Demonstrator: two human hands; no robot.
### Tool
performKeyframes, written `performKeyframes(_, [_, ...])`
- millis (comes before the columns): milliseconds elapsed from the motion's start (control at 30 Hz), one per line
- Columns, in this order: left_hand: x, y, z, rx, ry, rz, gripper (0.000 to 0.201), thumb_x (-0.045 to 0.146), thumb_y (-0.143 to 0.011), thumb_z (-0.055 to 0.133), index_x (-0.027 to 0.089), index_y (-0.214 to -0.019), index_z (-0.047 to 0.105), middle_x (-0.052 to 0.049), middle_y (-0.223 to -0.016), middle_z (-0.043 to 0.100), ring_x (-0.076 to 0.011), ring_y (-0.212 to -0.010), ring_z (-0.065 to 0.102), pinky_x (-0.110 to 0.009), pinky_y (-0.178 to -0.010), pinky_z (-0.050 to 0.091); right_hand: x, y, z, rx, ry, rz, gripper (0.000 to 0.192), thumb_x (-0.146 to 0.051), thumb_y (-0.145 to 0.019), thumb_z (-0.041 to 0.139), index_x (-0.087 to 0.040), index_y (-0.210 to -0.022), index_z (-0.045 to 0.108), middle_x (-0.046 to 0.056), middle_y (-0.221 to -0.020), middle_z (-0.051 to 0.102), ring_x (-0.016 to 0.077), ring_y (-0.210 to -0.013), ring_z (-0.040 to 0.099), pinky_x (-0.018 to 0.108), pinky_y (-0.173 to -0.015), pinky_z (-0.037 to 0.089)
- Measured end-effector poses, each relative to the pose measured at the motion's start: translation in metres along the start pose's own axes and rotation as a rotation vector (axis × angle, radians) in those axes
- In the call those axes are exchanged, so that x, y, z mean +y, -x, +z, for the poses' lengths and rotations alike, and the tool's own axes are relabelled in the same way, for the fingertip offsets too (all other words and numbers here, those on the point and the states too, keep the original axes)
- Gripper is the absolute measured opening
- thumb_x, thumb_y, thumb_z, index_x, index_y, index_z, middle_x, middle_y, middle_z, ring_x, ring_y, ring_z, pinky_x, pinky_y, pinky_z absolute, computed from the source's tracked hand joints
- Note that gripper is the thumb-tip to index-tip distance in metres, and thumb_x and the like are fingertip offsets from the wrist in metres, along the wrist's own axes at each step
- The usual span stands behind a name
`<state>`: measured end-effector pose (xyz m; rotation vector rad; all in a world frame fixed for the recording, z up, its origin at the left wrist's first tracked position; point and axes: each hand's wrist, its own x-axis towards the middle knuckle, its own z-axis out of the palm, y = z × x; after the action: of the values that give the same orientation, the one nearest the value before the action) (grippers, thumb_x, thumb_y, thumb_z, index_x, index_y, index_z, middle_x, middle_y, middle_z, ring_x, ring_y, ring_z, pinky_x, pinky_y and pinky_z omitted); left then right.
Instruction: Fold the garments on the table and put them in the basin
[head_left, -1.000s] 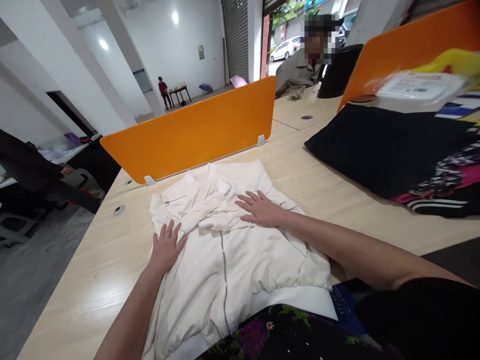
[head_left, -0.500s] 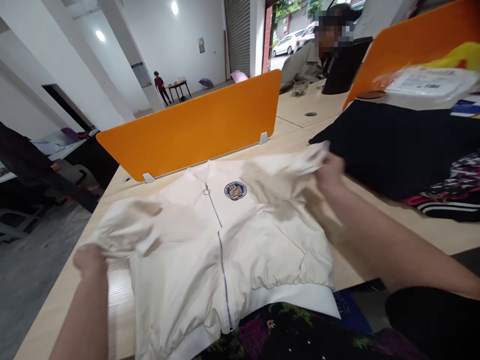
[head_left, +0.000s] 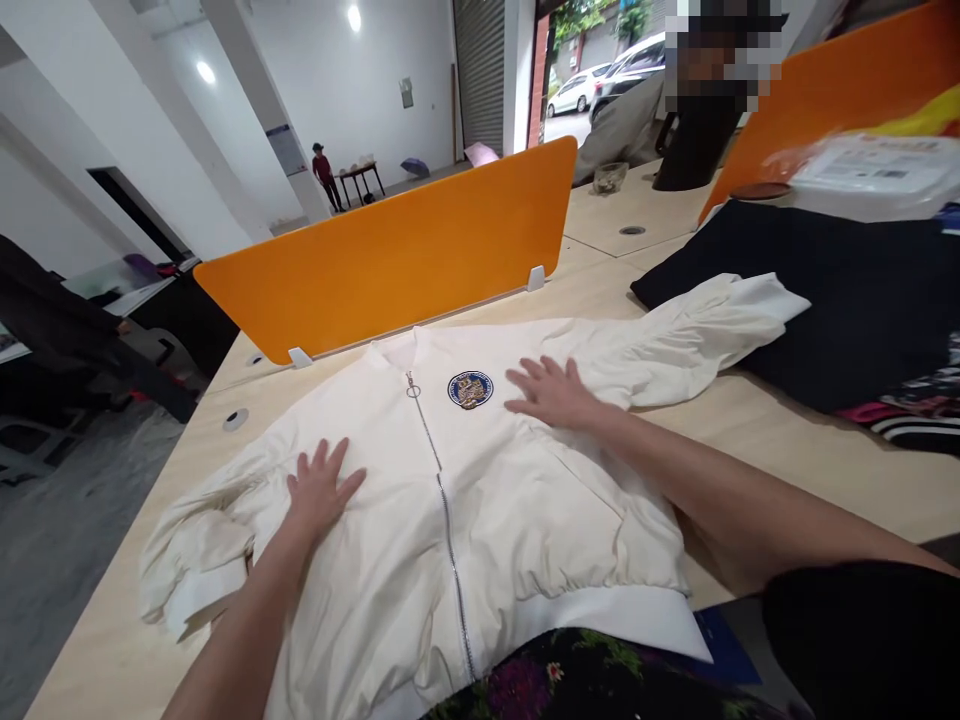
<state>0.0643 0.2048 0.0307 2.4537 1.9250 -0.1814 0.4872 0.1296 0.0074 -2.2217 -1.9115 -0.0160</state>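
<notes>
A cream zip-up jacket (head_left: 390,500) lies front up across the wooden table, its sleeves spread to both sides. Its metal zipper with a ring pull runs down the middle, and a round blue and gold patch (head_left: 470,390) sits on the chest. My left hand (head_left: 321,488) rests with fingers spread on the jacket's left chest area in view. Flat on the other side, just right of the patch, lies my right hand (head_left: 551,392), its fingers apart. The right-hand sleeve reaches over dark folded cloth. The jacket's hem hangs at the near table edge by my lap.
An orange divider (head_left: 390,250) stands behind the jacket. Dark folded clothing (head_left: 810,290) lies at the right, with a white plastic package (head_left: 874,175) behind it. Across the table sits a person beside a glass bowl (head_left: 610,178). Another person stands at the left.
Both hands have let go of the sleeves and moved inward onto the jacket's chest. The sleeves now lie down, the right-hand one stretched out over the dark cloth.
</notes>
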Motion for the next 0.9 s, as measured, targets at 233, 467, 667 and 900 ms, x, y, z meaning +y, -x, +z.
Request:
performKeyframes(233, [0.011, -0.060, 0.010, 0.030, 0.011, -0.044, 0.068, 0.067, -0.088, 0.023, 0.038, -0.150, 0.021, -0.004, -0.161, 0.011, -0.0441, -0.143, 0.008, -0.070, -0.107, 0.012, 0.005, -0.047, 0.025, -0.102, 0.001, -0.064, 0.074, -0.071, -0.088, 0.024, -0.030, -0.150, 0.030, 0.006, -0.158, 0.021, 0.0428, -0.141, 0.014, 0.069, -0.107, 0.007])
performKeyframes(467, [0.028, -0.034, -0.011, 0.073, -0.082, 0.002, 0.062, 0.055, -0.094, 0.022, 0.028, -0.150, 0.025, -0.008, -0.160, 0.016, -0.0406, -0.143, 0.015, -0.068, -0.108, 0.016, -0.010, -0.046, -0.005, -0.096, 0.031, -0.039, 0.065, -0.058, -0.090, 0.036, -0.025, -0.147, 0.038, 0.009, -0.155, 0.027, 0.0419, -0.141, 0.017, 0.069, -0.109, 0.007])
performKeyframes(667, [0.021, 0.084, 0.025, 0.149, -0.052, 0.501, 0.057, 0.054, -0.094, 0.031, 0.034, -0.147, 0.030, -0.003, -0.157, 0.027, -0.0316, -0.144, 0.018, -0.059, -0.111, 0.025, -0.021, 0.062, 0.000, -0.099, -0.141, -0.335, 0.062, -0.063, -0.090, 0.037, -0.034, -0.145, 0.038, 0.002, -0.156, 0.028, 0.0334, -0.143, 0.018, 0.062, -0.112, 0.011])
performKeyframes(900, [0.009, 0.123, 0.023, 0.232, 0.064, 0.526, 0.050, 0.046, -0.095, 0.035, 0.023, -0.136, 0.049, -0.011, -0.150, 0.039, -0.0308, -0.140, 0.031, -0.057, -0.109, 0.030, -0.011, 0.128, -0.033, -0.150, -0.518, -0.363, 0.063, -0.063, -0.084, 0.052, -0.029, -0.137, 0.051, 0.008, -0.147, 0.044, 0.0271, -0.136, 0.037, 0.047, -0.111, 0.030])
